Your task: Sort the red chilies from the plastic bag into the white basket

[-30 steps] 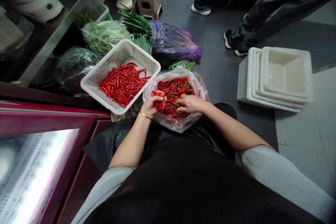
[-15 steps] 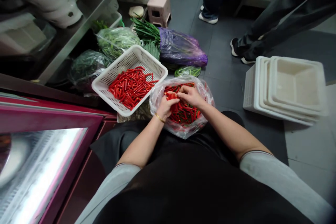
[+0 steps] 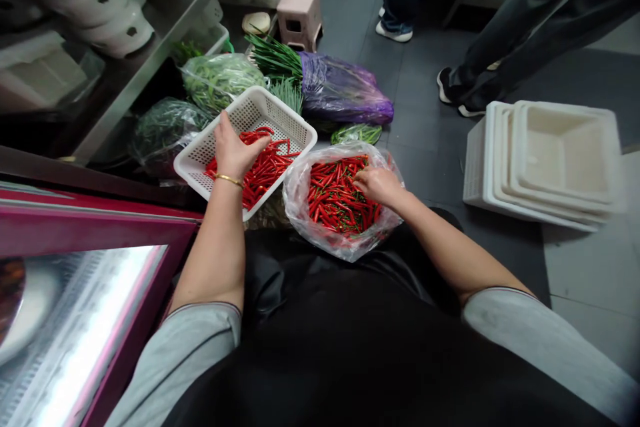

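Observation:
My left hand (image 3: 233, 149) is over the white perforated basket (image 3: 293, 127), thumb stretched out to the right and fingers apart. Beneath it lies a heap of loose red chili peppers (image 3: 267, 173), partly covered by the hand. A yellow bangle circles that wrist. My right hand (image 3: 379, 185) is above the clear plastic bag (image 3: 297, 203), its fingers curled together at the bag's chili peppers (image 3: 335, 197), many with green stems. What its fingertips pinch, if anything, is hidden. The bag stands open against my lap, right of the basket.
Bagged greens (image 3: 220, 80) and a purple-wrapped bundle of long green stalks (image 3: 345, 90) lie beyond the basket. A small stool (image 3: 300, 10) stands behind. Stacked white bins (image 3: 565, 153) are at right, near two people's legs. A shelf (image 3: 165, 40) and a pink-framed glass case (image 3: 100, 233) flank the left.
My left hand has moved from above the bag, where it held red chili peppers, left to the basket and has opened. My right hand has shifted slightly right over the bag.

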{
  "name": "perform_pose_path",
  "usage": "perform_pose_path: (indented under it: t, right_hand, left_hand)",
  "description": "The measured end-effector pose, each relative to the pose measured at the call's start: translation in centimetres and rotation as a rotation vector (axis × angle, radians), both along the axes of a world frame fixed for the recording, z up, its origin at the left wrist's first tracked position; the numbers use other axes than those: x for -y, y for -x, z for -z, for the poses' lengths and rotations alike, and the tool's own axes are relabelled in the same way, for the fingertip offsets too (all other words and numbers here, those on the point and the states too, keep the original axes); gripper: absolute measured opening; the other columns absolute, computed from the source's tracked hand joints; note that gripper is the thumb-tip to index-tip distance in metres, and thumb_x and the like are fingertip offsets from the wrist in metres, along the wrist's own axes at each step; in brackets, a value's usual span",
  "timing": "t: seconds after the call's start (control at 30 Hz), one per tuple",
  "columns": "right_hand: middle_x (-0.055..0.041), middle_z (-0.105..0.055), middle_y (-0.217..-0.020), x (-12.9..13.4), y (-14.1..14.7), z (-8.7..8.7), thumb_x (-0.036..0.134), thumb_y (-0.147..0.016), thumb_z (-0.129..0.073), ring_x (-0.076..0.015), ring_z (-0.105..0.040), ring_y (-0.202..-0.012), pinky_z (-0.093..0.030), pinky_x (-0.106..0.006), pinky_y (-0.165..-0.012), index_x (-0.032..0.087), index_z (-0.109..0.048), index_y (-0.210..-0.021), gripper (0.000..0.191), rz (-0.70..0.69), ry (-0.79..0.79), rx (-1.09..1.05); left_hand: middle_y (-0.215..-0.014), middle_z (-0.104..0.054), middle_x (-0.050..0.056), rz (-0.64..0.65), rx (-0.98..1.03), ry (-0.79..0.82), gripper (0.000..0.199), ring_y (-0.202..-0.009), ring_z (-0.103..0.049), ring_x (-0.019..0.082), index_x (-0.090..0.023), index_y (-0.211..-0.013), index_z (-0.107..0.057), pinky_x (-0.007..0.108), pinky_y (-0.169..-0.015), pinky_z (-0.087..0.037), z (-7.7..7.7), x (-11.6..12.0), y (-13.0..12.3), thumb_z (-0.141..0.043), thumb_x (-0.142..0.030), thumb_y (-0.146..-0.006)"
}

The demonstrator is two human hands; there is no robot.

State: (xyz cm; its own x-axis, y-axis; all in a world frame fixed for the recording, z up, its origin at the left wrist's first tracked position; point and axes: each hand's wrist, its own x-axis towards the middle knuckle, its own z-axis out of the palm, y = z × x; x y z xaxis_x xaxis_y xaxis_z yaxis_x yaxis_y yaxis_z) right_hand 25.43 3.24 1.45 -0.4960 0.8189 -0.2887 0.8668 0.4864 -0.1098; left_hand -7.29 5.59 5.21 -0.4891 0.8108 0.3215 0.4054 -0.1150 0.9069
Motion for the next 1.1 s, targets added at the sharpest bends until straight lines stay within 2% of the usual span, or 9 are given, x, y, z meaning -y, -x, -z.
perform_pose_path:
  t: [0.07, 0.13, 0.27, 0.37, 0.53, 0.77, 0.93, 1.0, 1.1]
  right_hand:
    - [-0.0166, -0.068, -0.11, 1.2, 1.7, 1.4, 0.036, -0.095, -0.041, -0.0256, -0.067, -0.092, -0.049, -0.032, -0.075, 0.014, -0.068, -0.107, 0.037, -0.063, 0.024, 0.036]
    - [-0.0192, -0.069, -0.105, 1.9, 2.9, 2.5, 0.028, -0.093, -0.045, -0.0272, -0.068, -0.091, -0.049, -0.032, -0.072, 0.01, -0.069, -0.104, 0.032, -0.109, 0.075, 0.093]
    - [-0.0207, -0.072, -0.094, 1.7, 1.6, 2.6, 0.017, -0.088, -0.047, -0.0282, -0.069, -0.09, -0.048, -0.031, -0.071, 0.006, -0.071, -0.095, 0.027, -0.075, 0.132, 0.167]
    - [-0.0142, -0.073, -0.088, 2.1, -0.6, 1.5, 0.029, -0.085, -0.058, -0.0221, -0.067, -0.079, -0.044, -0.026, -0.066, 0.011, -0.071, -0.088, 0.023, 0.031, 0.179, 0.013]
    - [-0.0024, -0.067, -0.073, 4.9, -0.5, 1.5, 0.033, -0.087, -0.058, -0.0111, -0.056, -0.064, -0.036, -0.021, -0.061, 0.015, -0.064, -0.078, 0.022, 0.08, 0.27, -0.43]
    - [0.0021, -0.05, -0.055, 6.2, 0.4, 3.2, 0.061, -0.086, -0.046, -0.01, -0.044, -0.053, -0.035, -0.023, -0.054, 0.018, -0.05, -0.058, 0.052, 0.133, 0.597, -0.863]
    - [0.0041, -0.039, -0.044, 5.7, 0.7, 4.5, 0.06, -0.092, -0.029, -0.0116, -0.041, -0.041, -0.035, -0.024, -0.043, 0.02, -0.048, -0.062, 0.054, 0.611, 0.69, -1.052]
    - [-0.0015, -0.055, -0.059, 4.6, 1.2, 4.3, 0.051, -0.095, -0.033, -0.0133, -0.052, -0.05, -0.042, -0.025, -0.05, 0.016, -0.059, -0.081, 0.046, 0.536, 0.554, -0.893]
    - [-0.0098, -0.064, -0.103, 2.7, 3.6, 3.6, 0.034, -0.094, -0.045, -0.0166, -0.061, -0.079, -0.044, -0.026, -0.066, 0.021, -0.06, -0.12, 0.033, 0.124, 0.226, -0.513]
  left_hand:
    - [-0.095, -0.068, 0.002, 0.07, -0.043, -0.023, 0.047, -0.098, -0.063, 0.022, -0.021, -0.099, -0.064, 0.035, -0.085, -0.049, 0.0, 1.5, -2.1, -0.083, -0.023, -0.057]
    - [-0.071, -0.067, 0.0, 0.309, -0.033, 0.121, 0.011, -0.07, -0.063, 0.014, -0.018, -0.08, -0.067, 0.028, -0.067, -0.048, 0.8, 3.9, -6.0, -0.069, -0.028, -0.075]
    - [-0.048, -0.058, 0.0, 0.709, 0.189, 0.692, 0.033, -0.044, -0.053, 0.01, -0.014, -0.057, -0.059, 0.022, -0.046, -0.04, 4.4, 9.0, -13.5, -0.064, -0.039, -0.079]
    - [-0.058, -0.064, 0.002, 0.652, 0.571, 0.97, 0.032, -0.049, -0.06, 0.012, -0.014, -0.075, -0.061, 0.021, -0.046, -0.045, 6.9, 11.1, -16.5, -0.063, -0.045, -0.08]
    - [-0.06, -0.061, -0.001, 0.583, 0.72, 0.809, 0.031, -0.051, -0.057, 0.011, -0.015, -0.078, -0.058, 0.022, -0.05, -0.047, 8.5, 11.7, -16.9, -0.063, -0.046, -0.079]
    - [-0.073, -0.065, 0.004, 0.83, 0.153, 0.428, 0.016, -0.07, -0.059, 0.017, -0.019, -0.077, -0.067, 0.029, -0.071, -0.048, 7.2, 13.4, -15.2, -0.059, -0.032, -0.082]
    - [-0.07, -0.061, 0.005, 0.859, 0.141, 0.284, 0.018, -0.066, -0.056, 0.016, -0.02, -0.075, -0.066, 0.029, -0.07, -0.046, 4.3, 13.8, -14.9, -0.06, -0.035, -0.083]
    - [-0.063, -0.056, 0.002, 0.741, 0.303, 0.31, 0.026, -0.055, -0.051, 0.012, -0.02, -0.077, -0.063, 0.025, -0.056, -0.043, 3.6, 13.0, -13.9, -0.057, -0.043, -0.085]
    - [-0.047, -0.035, -0.008, 0.433, 0.623, 0.326, 0.032, -0.036, -0.028, 0.006, -0.02, -0.079, -0.056, 0.02, -0.038, -0.025, 3.7, 11.1, -11.9, -0.06, -0.052, -0.081]
